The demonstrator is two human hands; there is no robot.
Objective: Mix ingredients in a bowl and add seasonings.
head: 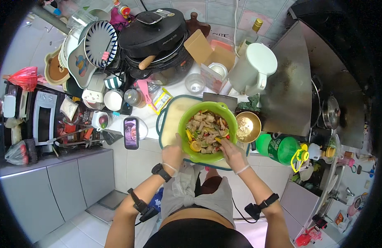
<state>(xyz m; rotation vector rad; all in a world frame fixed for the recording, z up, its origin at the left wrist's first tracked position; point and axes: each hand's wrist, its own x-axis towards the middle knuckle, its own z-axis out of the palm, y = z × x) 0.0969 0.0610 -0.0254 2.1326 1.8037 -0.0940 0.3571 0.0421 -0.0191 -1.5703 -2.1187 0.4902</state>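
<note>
A green plastic bowl point(207, 158) stands on a cutting board point(172, 116) with a dark rim. Inside lies a mix of what look like chicken feet point(206, 124), lemon slices point(195, 146) and red and green bits. My left hand point(173, 155) is at the bowl's left side, touching its wall, its fingers partly hidden. My right hand point(234, 154) reaches over the right rim, fingertips at the food beside a yellow piece point(218, 140); whether it grips that piece is unclear. A gold-coloured metal bowl point(255, 127) with pale, chopped-looking contents is right of the green bowl.
A phone point(131, 133) lies on the left. Behind the board are a glass jar point(134, 97), a clear cup point(195, 83), a black electric pan point(152, 34) and a white-lidded pitcher point(250, 69). A large green bottle point(279, 149) lies right, near the stove.
</note>
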